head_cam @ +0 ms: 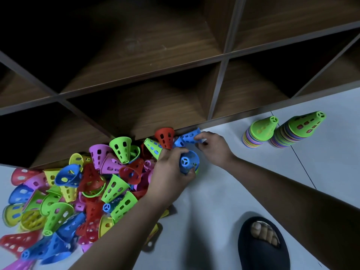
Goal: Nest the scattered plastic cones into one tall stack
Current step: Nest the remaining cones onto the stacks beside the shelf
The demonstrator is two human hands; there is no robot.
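Dark slipper point(263, 248) rests on white floor point(214, 195); cones point(115, 188) heap against wooden shelves point(155, 45).

Bare left hand point(171, 170), bare right hand point(212, 149); dark open-toed slipper point(253, 258) on one foot point(265, 233).

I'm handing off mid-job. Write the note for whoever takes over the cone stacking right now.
Left hand: grips a blue cone, tip toward the camera.
Right hand: pinches a second blue cone beside the shelf.
Done: a shorter stack and a taller stack, both green-topped, stand on the floor at right.
Left: the loose pile at left is not yet nested. The two stacks are not yet merged into one.
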